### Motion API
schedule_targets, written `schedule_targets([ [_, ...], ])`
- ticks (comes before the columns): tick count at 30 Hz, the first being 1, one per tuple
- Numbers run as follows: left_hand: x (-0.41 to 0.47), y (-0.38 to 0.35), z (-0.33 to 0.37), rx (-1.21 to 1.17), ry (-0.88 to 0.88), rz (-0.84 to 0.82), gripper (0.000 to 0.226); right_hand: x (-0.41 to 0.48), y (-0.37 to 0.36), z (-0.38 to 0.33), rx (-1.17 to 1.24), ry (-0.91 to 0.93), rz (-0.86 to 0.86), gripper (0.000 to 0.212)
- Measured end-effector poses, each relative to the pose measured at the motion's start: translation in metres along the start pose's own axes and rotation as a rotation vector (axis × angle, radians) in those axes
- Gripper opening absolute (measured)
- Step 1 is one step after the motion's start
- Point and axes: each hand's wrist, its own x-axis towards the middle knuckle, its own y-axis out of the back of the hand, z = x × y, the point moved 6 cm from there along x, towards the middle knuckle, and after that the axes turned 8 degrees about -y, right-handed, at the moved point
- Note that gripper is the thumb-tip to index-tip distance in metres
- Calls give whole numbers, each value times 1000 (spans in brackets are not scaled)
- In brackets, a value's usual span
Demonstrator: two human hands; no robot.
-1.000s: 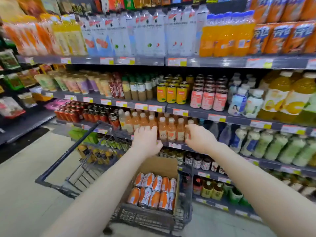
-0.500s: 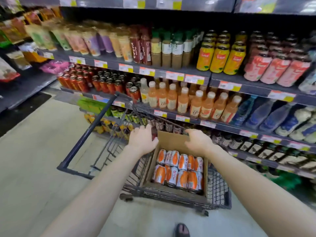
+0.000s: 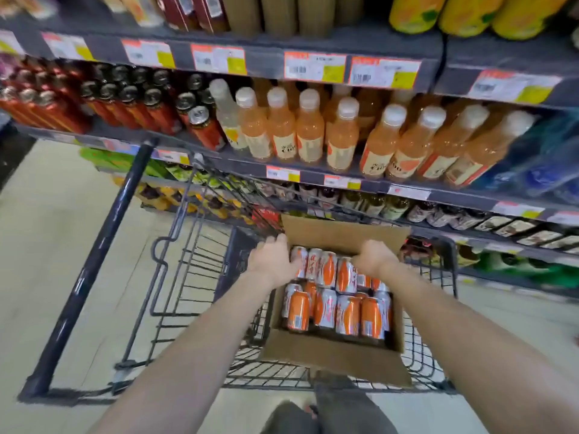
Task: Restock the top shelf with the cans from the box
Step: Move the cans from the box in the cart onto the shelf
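Head view: picking; left hand (image 3: 275, 260), right hand (image 3: 374, 256) on orange-and-white metal cans (image 3: 347, 311) in brown cardboard box (image 3: 338, 358)
Grip: cannot tell
Next: secure lift

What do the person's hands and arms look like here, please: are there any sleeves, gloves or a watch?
The left hand and right hand are bare, without gloves. No watch or bracelet shows at either wrist. The left forearm and right forearm are uncovered, with no sleeve in view. The picture is too blurred to tell about rings.
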Motion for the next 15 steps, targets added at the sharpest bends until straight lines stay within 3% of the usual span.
schedule_targets([
  [2,25,-19,0,-36,11,-36,53,29,-13,11,18,-54,-30,29],
  [5,55,-59,1,-116,7,-110,54,73,-46,30,83,-133,-65,52],
  [9,88,-124,-3,-215,19,-214,65,99,-76,37,211,-190,-113,29],
  [12,112,-171,-6,-274,31,-249,65,127,-104,46,324,-263,-79,51],
  [15,133,-210,-5,-341,29,-260,68,151,-130,52,394,-305,-57,50],
])
